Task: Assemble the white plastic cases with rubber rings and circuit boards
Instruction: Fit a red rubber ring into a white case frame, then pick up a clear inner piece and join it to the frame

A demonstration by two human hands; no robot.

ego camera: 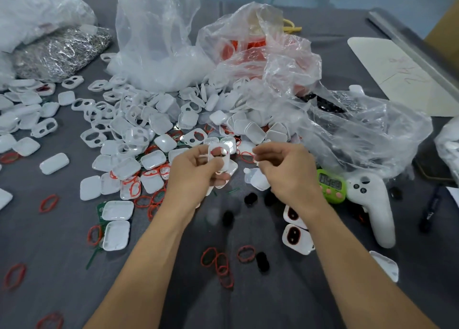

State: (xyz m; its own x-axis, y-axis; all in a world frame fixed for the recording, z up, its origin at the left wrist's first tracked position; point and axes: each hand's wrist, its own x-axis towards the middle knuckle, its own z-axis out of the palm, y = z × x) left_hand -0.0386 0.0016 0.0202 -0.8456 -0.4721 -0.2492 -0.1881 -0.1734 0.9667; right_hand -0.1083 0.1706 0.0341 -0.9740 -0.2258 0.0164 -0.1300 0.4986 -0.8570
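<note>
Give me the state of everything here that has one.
left hand, grips a white case frame with red in its opening.
right hand, fingers curled; what it holds is unclear.
green timer, display on.
clear bag, crumpled, standing up.
two cases by the right forearm, rings fitted, lying face up.
loose red rings, unfitted, on the cloth.

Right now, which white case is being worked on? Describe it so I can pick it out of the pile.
Find the heap of white cases in the middle of the grey table. At its near edge, the left hand holds one case up off the table. Alone among them it is lifted, with red showing through its opening.
</note>
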